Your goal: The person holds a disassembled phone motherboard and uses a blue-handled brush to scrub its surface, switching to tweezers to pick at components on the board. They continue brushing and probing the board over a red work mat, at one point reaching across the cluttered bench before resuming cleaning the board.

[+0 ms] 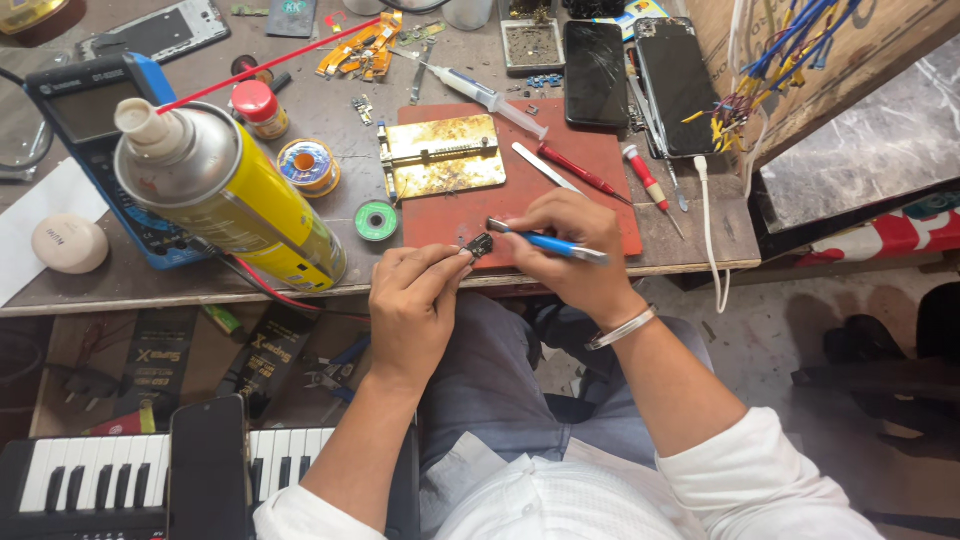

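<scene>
His left hand (410, 300) pinches a small part (479, 246) over the surface's (330, 110) front edge; the right hand (570, 250) clamps a blue-handled tool (545, 242). A slip could drop it floorward.

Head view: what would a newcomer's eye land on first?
Probably the big yellow spray can with its red straw, looming at the left of the bench. Next, the two hands at the bench's front edge: the left hand pinches a small dark part while the right hand holds a blue-handled tool to it. Behind them lies a red work mat carrying a brass-coloured board holder.
</scene>
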A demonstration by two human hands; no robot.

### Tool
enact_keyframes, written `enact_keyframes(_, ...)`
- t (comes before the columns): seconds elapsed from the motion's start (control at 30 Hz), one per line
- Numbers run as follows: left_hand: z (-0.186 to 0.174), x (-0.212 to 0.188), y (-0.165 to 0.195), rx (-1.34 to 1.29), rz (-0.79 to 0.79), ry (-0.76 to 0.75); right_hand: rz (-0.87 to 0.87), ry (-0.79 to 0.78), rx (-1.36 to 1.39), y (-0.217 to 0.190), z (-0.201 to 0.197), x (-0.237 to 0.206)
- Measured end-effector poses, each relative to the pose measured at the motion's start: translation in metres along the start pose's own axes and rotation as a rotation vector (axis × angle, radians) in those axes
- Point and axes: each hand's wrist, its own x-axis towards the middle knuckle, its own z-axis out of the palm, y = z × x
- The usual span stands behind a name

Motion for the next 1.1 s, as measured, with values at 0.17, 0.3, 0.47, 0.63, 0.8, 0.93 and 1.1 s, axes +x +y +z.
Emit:
enact_keyframes(0.17,0.0005,0.0001,-0.0006,0.011,0.007,0.001,-0.052,-0.057,-0.009,0.0015,-0.0014,0.0003)
enact_keyframes(0.3,-0.0008,-0.001,-0.0006,0.007,0.003,-0.001,-0.049,-0.03,0.025,0.003,0.001,-0.0015)
enact_keyframes(0.47,-0.0001,-0.001,-0.0003,0.019,0.006,-0.005,0.049,-0.036,0.068,0.0061,-0.0025,-0.0044)
enact_keyframes(0.63,-0.001,-0.0009,-0.0003,0.012,0.001,-0.004,0.027,-0.05,0.078,0.0075,-0.002,-0.0026)
enact_keyframes(0.8,0.0006,-0.0004,-0.0004,0.003,0.003,-0.008,-0.062,0.003,-0.011,0.006,-0.0006,-0.0035)
enact_keyframes(0.93,-0.0001,-0.0009,-0.0011,0.009,0.003,-0.002,0.011,-0.051,0.062,0.0055,-0.0018,-0.0023)
enact_keyframes(1.1,-0.0003,-0.0007,-0.001,0.008,0.008,-0.01,-0.083,-0.01,-0.026,0.0033,-0.0004,-0.0025)
